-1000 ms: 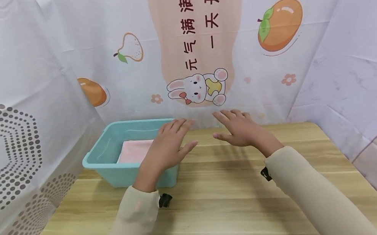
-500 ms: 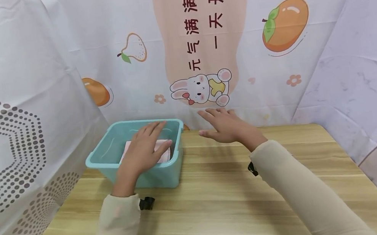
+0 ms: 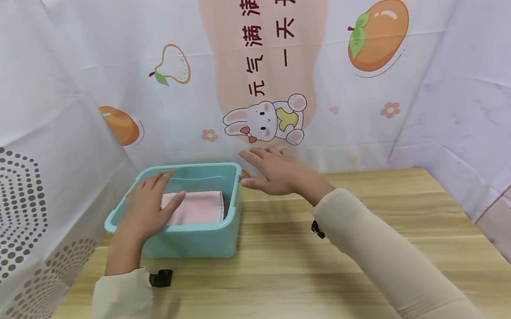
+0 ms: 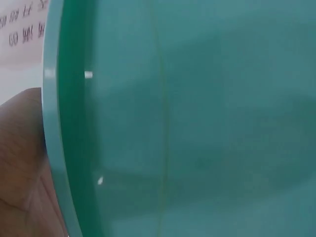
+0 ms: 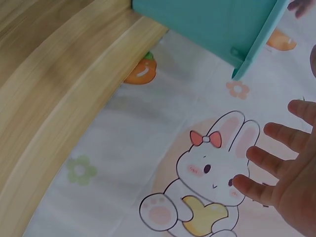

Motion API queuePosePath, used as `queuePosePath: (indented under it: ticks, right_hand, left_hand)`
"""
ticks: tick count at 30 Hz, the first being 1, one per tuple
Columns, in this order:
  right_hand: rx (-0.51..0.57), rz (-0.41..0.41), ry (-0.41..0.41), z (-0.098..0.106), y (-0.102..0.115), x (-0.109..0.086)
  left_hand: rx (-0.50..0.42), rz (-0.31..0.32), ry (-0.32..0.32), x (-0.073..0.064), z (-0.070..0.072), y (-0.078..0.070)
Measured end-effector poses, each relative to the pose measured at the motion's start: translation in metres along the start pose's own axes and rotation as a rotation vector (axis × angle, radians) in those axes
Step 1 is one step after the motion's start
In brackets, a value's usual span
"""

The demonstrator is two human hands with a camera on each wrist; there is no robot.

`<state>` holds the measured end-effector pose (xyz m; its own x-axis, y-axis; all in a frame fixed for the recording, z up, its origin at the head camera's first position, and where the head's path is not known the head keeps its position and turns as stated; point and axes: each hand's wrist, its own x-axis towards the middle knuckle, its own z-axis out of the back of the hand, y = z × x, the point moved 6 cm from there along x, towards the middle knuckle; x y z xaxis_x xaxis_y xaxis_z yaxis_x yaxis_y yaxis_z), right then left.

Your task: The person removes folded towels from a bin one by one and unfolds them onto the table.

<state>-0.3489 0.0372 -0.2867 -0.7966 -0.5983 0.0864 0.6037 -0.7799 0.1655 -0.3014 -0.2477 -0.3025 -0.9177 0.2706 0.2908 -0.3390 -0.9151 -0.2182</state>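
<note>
A teal plastic basin [image 3: 198, 241] stands at the back left of the table, with a folded pink cloth [image 3: 199, 207] inside it. Over the basin's left part hovers my left hand [image 3: 145, 205], fingers extended and thumb apart, holding nothing. The basin's wall [image 4: 197, 123] fills most of the left wrist view and covers part of that hand. Just right of the basin, my right hand [image 3: 275, 173] is raised above the table with its fingers spread and nothing in it. In the right wrist view its fingers [image 5: 269, 165] look straight, apart from the basin [image 5: 207, 29].
The wood-grain table [image 3: 287, 281] runs back to a printed curtain [image 3: 340, 119] with a rabbit and fruit. Curtains also hang on the left [image 3: 11, 102] and right [image 3: 485, 78]. A black wrist mount [image 3: 161, 278] sits by the left sleeve.
Both hands have moved left, the left one from the basin's right side to over its left part, uncovering the pink cloth. The right hand has come close to the basin.
</note>
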Motion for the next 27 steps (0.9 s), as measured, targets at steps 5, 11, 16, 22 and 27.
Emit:
queuePosePath:
  ticks: [5,11,16,22,27]
  right_hand:
    - [0.001,0.028,-0.013,0.0,0.012,0.005]
    - [-0.021,0.046,-0.058,0.004,0.025,0.012]
    - [-0.063,0.043,-0.082,0.006,0.032,0.017]
    - [-0.104,0.081,-0.075,0.003,0.044,0.024]
    - [-0.151,0.093,-0.082,0.0,0.049,0.029]
  left_hand:
    - [-0.003,0.068,-0.003,-0.009,0.008,0.028]
    - [-0.06,0.146,-0.058,-0.021,0.02,0.066]
    - [-0.191,0.219,-0.099,-0.031,0.026,0.085]
    - [-0.257,0.41,-0.122,-0.053,0.03,0.098]
    - [-0.382,0.52,-0.149,-0.065,0.025,0.106]
